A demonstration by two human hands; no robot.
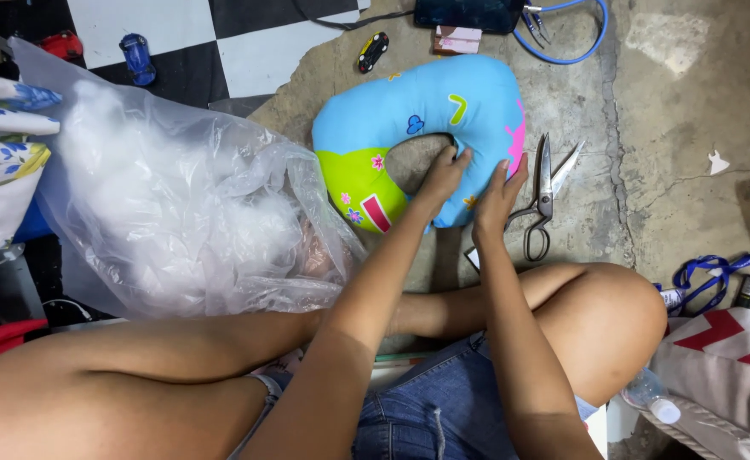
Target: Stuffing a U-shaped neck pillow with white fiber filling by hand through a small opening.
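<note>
Seated on the floor, the person pressed both hands, left hand (445,170) and right hand (501,194), gripping the blue neck pillow's (443,106) open end, apparently mid-stuffing; scissors (545,200) lay beside it, filling bag (170,204) opposite.

Blue-and-green stuffed neck pillow (426,111) lies flat on concrete floor.

plastic bag (179,196): large, clear, crumpled, stuffed with white fibre filling, lying on the floor at left.
small box (457,39): pink and white, flat, at top centre.
dark screen (468,13): black device, just above the box.
</note>
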